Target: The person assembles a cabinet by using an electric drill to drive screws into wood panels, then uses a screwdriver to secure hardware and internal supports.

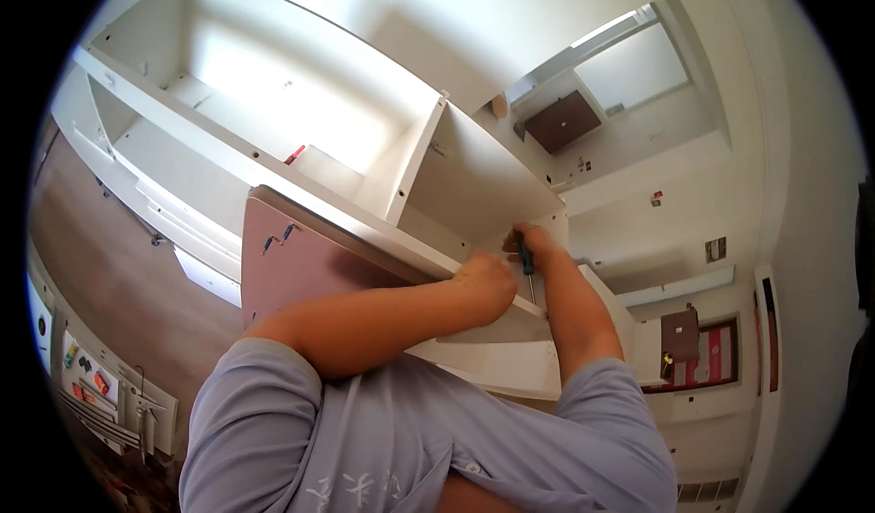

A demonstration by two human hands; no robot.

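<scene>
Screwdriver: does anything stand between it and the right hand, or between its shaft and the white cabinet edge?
Nothing visible does. The right hand is on the screwdriver, and the shaft runs down uncovered toward the white cabinet edge. The left hand is beside it, not across. Tip contact is unclear.

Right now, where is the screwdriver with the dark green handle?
In the head view, the screwdriver is right of centre, in the bare right hand, just right of the bare left hand.
</scene>
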